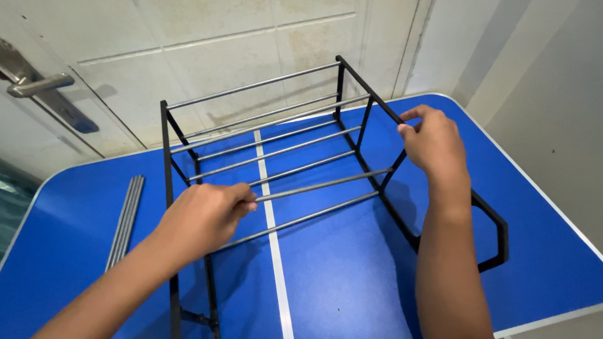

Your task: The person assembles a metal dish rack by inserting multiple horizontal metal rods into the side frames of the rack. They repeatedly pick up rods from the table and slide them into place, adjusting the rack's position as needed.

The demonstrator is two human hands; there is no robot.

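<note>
Two hands — left hand, right hand — one rack.

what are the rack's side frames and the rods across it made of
Side frames: matte black, flat angular bars with no shine, probably plastic or painted metal. Rods: thin grey tubes with a bright streak along them, likely bare or plated metal. The spare rods on the table look the same.
</note>
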